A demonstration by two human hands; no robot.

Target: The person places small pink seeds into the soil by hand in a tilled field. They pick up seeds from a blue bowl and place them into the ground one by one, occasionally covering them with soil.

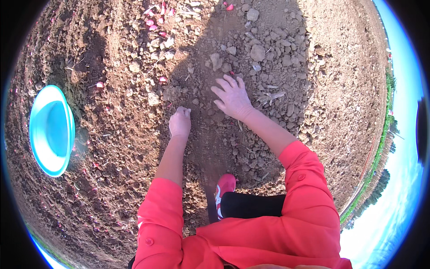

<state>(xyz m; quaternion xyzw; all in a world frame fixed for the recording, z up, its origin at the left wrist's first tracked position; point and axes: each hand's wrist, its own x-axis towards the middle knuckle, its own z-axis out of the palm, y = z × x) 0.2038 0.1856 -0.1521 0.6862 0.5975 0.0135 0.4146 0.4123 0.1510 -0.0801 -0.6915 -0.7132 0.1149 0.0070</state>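
Tilled brown soil lies under both hands. My left hand is low over the ground with its fingers curled together; whether something small is pinched in them cannot be told. To its right, my right hand is spread, palm down, at a patch of clods, with nothing visible in it. A small pink piece, perhaps a clove or bulb, shows just beyond its fingertips. Another pink clove-like piece lies on the soil beyond my left hand, and a group of similar pink pieces lies farther up.
A turquoise plastic basin sits on the soil at far left, with scattered pink pieces around it. Dry stalk remains and clods lie right of and beyond my right hand. My red shoe is below, on the soil.
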